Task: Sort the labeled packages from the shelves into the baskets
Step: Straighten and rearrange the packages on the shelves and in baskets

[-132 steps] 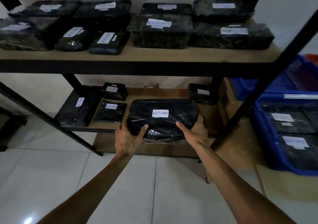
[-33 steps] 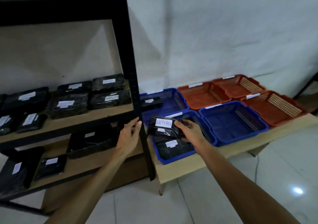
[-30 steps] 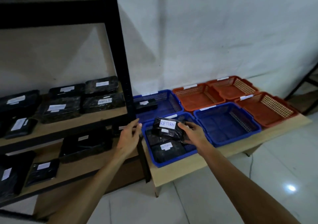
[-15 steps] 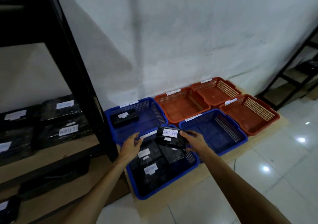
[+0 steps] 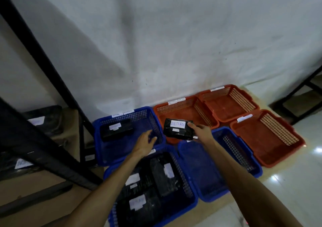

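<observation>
Head view: a person's right hand [image 5: 200,132] grips a black wrapped package marked "RETURN" [image 5: 178,128] by its right end, fingers curled around the edge, holding it in the air above the near rim of an orange basket [image 5: 184,112] in the back row, its handwritten label turned up, probably so it can be matched against the tags on the baskets; the left hand [image 5: 145,144] holds nothing, fingers loosely spread over the back-left blue basket [image 5: 125,140], which has one labelled black package [image 5: 116,130] lying by its far wall; the near blue basket [image 5: 153,188], directly below the arms, is crowded with several labelled packages [image 5: 156,179] and offers little room; the blue basket to its right [image 5: 217,162] and the two other orange baskets [image 5: 226,103] [image 5: 266,136] look empty, with open floors and low mesh walls to clear; small white tags sit on the far rims, too blurred to read, so which basket takes returns cannot be told; a black shelf post [image 5: 45,64] slants close on the left, with more packages [image 5: 43,120] on the shelves behind it; tiled floor [image 5: 296,183] lies open to the right.
</observation>
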Action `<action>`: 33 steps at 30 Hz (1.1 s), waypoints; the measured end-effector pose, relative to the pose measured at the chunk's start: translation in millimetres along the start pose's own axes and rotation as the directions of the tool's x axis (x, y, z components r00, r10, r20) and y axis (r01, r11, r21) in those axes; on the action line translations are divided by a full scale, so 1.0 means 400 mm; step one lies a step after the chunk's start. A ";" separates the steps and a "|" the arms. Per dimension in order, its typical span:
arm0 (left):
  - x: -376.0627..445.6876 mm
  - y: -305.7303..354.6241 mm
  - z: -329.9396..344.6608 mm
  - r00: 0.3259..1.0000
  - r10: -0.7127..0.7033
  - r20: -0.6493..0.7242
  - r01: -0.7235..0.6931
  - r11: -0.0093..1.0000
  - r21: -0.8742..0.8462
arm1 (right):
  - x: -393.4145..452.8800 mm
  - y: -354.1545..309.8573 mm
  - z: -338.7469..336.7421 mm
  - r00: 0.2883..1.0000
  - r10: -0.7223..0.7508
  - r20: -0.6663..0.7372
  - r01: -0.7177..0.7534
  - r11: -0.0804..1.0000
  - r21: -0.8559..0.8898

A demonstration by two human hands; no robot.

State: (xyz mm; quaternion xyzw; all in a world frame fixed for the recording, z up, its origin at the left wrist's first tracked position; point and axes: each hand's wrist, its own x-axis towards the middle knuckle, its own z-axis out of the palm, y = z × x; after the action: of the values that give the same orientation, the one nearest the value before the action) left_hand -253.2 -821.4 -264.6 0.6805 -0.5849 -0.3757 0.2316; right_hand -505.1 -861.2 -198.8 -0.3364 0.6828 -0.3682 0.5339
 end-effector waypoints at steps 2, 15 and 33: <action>0.075 0.022 0.023 0.999 -0.031 -0.029 0.032 0.999 0.017 | 0.117 -0.036 0.007 1.000 0.005 0.020 -0.005 1.000 0.009; 0.356 0.050 0.096 0.988 -0.155 0.026 0.139 0.939 0.314 | 0.618 -0.069 0.180 0.965 0.132 0.227 -0.068 0.960 -0.271; 0.352 0.057 0.095 0.986 -0.164 0.009 0.151 0.925 0.349 | 0.653 -0.039 0.199 0.969 0.052 0.240 0.067 0.884 -0.462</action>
State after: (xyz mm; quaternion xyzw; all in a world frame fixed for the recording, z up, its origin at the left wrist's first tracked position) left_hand -292.3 -958.2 -304.3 0.7482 -0.5896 -0.2970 0.0660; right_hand -479.5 -1103.2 -323.8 -0.5005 0.6784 -0.1510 0.5162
